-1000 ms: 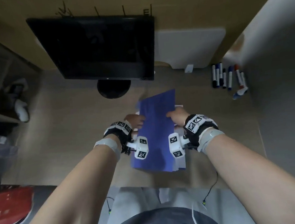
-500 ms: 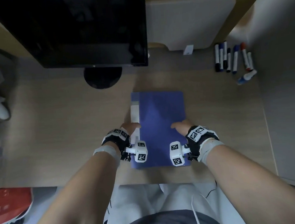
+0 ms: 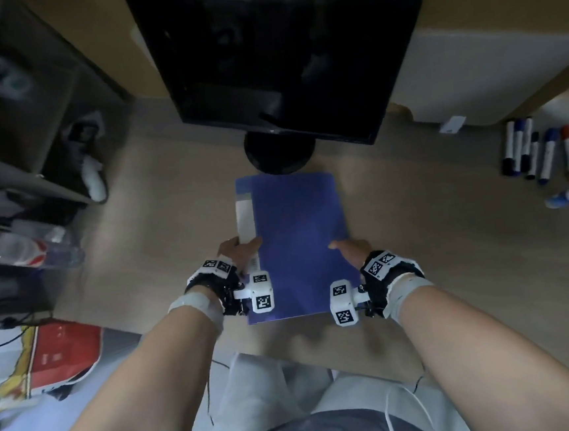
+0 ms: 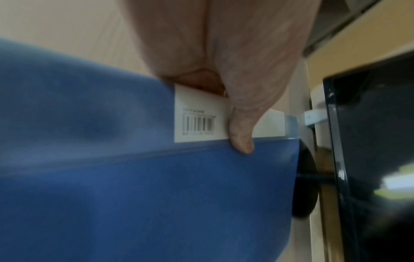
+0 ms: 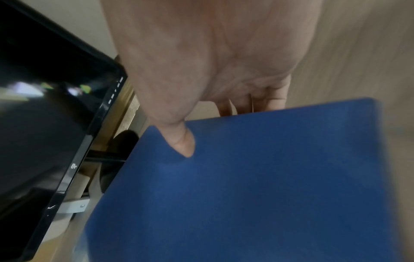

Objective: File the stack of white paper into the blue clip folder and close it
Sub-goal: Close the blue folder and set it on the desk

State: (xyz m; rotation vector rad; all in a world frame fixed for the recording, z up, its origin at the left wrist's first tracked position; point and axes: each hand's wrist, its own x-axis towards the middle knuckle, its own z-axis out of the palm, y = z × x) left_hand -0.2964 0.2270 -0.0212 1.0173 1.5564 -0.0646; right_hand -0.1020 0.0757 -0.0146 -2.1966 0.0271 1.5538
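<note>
The blue clip folder [image 3: 300,238] is closed, its cover facing up above the wooden desk, a white spine label [image 3: 244,215] along its left edge. My left hand [image 3: 240,253] pinches the spine, thumb on top over the barcode label [image 4: 197,122], fingers underneath. My right hand [image 3: 350,252] pinches the folder's right edge, thumb [image 5: 182,141] on the cover and fingers [image 5: 257,104] below. In both wrist views the blue folder [image 4: 156,195] [image 5: 246,177] fills the lower frame. No white paper shows; it is hidden inside if present.
A black monitor [image 3: 279,54] on a round stand [image 3: 279,154] sits just behind the folder. Several marker pens [image 3: 543,158] lie at the right. Dark shelving [image 3: 20,118] with clutter stands at the left. A red bag [image 3: 48,359] lies on the floor.
One second ago the folder was tilted up with white sheets showing beneath; it has come down level and closed. Both hands now pinch its side edges, and the head view has shifted.
</note>
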